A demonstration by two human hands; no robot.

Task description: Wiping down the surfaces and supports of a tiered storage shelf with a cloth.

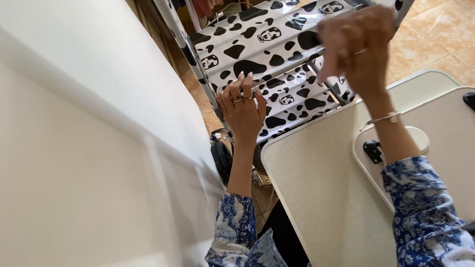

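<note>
— Reaching up with both arms, that person is, sleeves in a blue and white print at the bottom of the frame, forearms stretched toward the cow-print rack (276,45) in the upper middle.

— How is the left hand (243,110) set?

— Back of it faces us, left of centre, fingers (247,84) bunched upward with rings on them, tips laid against the front edge of a black-and-white spotted shelf. Whether it pinches the edge or only touches it, I cannot tell.

— And the right hand (359,48)?

— Higher, upper right of centre, blurred. Its fingers curl downward around a thin grey bar (277,67) of the rack, so it looks clamped on that bar. A ring shows, and a thin bracelet (382,119) sits at the wrist. The two hands are well apart.

— What else stands about?

— A pale tabletop (310,178) in the lower middle, under the right forearm, and a white folding table (455,154) with black hinges lying on it at the right. A white wall (76,158) fills the left half. Tan floor tiles (438,36) show upper right.

— Anything you cannot make out?

— The rack's top and right side run out of the frame, its lower shelves are hidden behind the hands and tabletop, and some small dark things on the floor below the left wrist are too cramped to name.
</note>
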